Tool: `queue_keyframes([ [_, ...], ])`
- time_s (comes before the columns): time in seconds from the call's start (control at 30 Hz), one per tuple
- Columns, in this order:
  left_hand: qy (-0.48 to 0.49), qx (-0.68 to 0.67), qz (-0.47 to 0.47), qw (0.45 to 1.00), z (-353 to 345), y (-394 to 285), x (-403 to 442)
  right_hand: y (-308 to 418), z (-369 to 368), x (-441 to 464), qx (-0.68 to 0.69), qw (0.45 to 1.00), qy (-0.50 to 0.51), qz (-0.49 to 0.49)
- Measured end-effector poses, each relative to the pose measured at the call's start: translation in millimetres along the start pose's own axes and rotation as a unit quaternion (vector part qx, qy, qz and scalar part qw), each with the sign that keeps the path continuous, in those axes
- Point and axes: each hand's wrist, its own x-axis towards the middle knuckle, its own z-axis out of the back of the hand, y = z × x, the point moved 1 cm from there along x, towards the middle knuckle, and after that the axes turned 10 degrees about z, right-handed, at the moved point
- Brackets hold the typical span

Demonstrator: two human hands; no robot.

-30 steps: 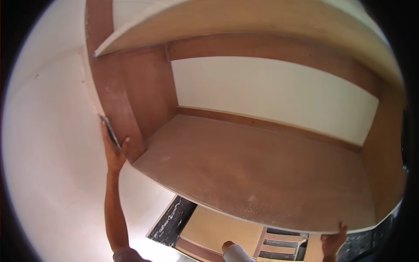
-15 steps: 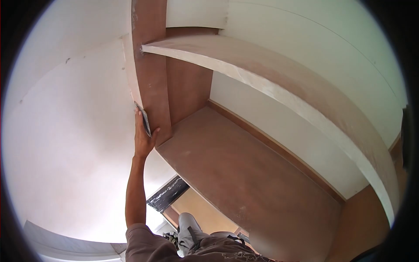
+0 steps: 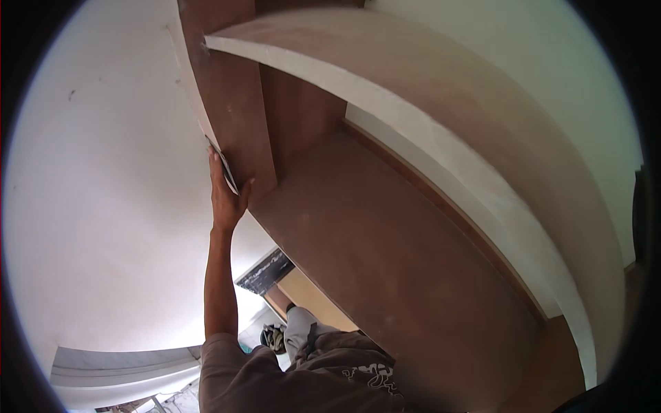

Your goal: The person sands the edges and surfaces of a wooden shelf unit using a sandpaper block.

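Observation:
My left hand (image 3: 227, 196) presses a thin dark-edged sheet (image 3: 226, 167), perhaps sandpaper, against the narrow front edge of a brown upright panel (image 3: 237, 113). The fingers point up along the sheet, and the thumb rests out to the side by the panel. Beside the hand, the lower brown shelf board (image 3: 385, 241) meets the foot of the panel. Above it, a second shelf (image 3: 441, 89) with a pale, chalky front edge curves across the view. My right hand is out of view.
A white wall (image 3: 110, 206) fills the left side. Below the lower shelf are a black marbled strip (image 3: 265, 272) and a light wood panel (image 3: 313, 296). My brown shirt (image 3: 296, 378) and grey trousers (image 3: 299, 330) show at the bottom. A dark object (image 3: 640, 220) stands at the far right.
The view has turned and shifted, and the upper shelf now looks larger. My right hand, at the lower shelf's front edge a second ago, has left view. My left hand still holds the sheet.

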Motion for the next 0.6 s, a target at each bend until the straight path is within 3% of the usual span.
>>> queue_keyframes([
  [0.1, -0.015, -0.011, 0.012, 1.000, -4, 1, 0, 44, -1, -9, -0.157, 0.978, 0.096, -0.103],
  [0.17, -0.023, -0.023, 0.022, 0.999, -9, 2, -2, 89, -15, -3, -0.253, 0.954, 0.140, -0.078],
  [0.23, -0.023, -0.029, 0.029, 0.999, -10, 4, -3, 152, -63, 22, -0.305, 0.944, 0.099, 0.071],
  [0.33, -0.004, -0.055, 0.019, 0.998, -6, 11, -5, 222, -159, 107, -0.533, 0.784, 0.144, 0.283],
  [0.37, 0.001, -0.080, 0.021, 0.997, -2, 8, -2, 243, -206, 126, -0.509, 0.813, 0.128, 0.253],
  [0.43, 0.014, -0.132, 0.027, 0.991, 5, -1, -1, 260, -257, 202, -0.477, 0.760, 0.216, 0.385],
  [0.47, 0.015, -0.146, 0.040, 0.988, 6, 0, -2, 275, -297, 229, -0.396, 0.774, 0.260, 0.420],
  [0.53, 0.025, -0.097, 0.055, 0.993, 8, 1, -2, 314, -379, 278, -0.318, 0.745, 0.250, 0.530],
  [0.6, 0.007, -0.070, 0.071, 0.995, 4, -3, 0, 354, -458, 291, -0.212, 0.773, 0.191, 0.567],
])
